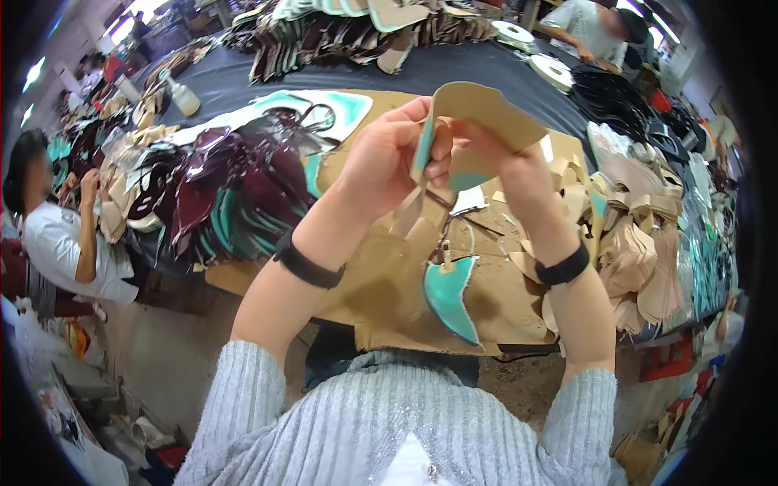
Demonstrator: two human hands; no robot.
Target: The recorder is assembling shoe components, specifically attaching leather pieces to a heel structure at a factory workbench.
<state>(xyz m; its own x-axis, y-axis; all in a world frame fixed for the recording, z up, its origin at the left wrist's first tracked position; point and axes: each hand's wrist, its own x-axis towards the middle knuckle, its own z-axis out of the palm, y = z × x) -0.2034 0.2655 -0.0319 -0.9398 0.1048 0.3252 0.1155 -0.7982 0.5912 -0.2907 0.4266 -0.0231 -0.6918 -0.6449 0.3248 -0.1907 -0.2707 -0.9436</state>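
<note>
Tan curved piece with teal areas [490, 112]: folded over, raised above the flat brown cardboard sheet [356, 296].
Left hand [387, 166]: fingers closed, pinching the piece's left edge.
Right hand [525, 182]: at the piece's right side; fingers blurred and partly hidden, grip cannot be told.
Cardboard: on the black-covered table [365, 65], bearing a pointed teal piece [451, 296].
Heaps: glossy maroon pieces [182, 194] left, flat tan cutouts [632, 255] right.

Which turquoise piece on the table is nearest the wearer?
The curved turquoise piece at the near edge of the cardboard; the others lie farther away.
</note>
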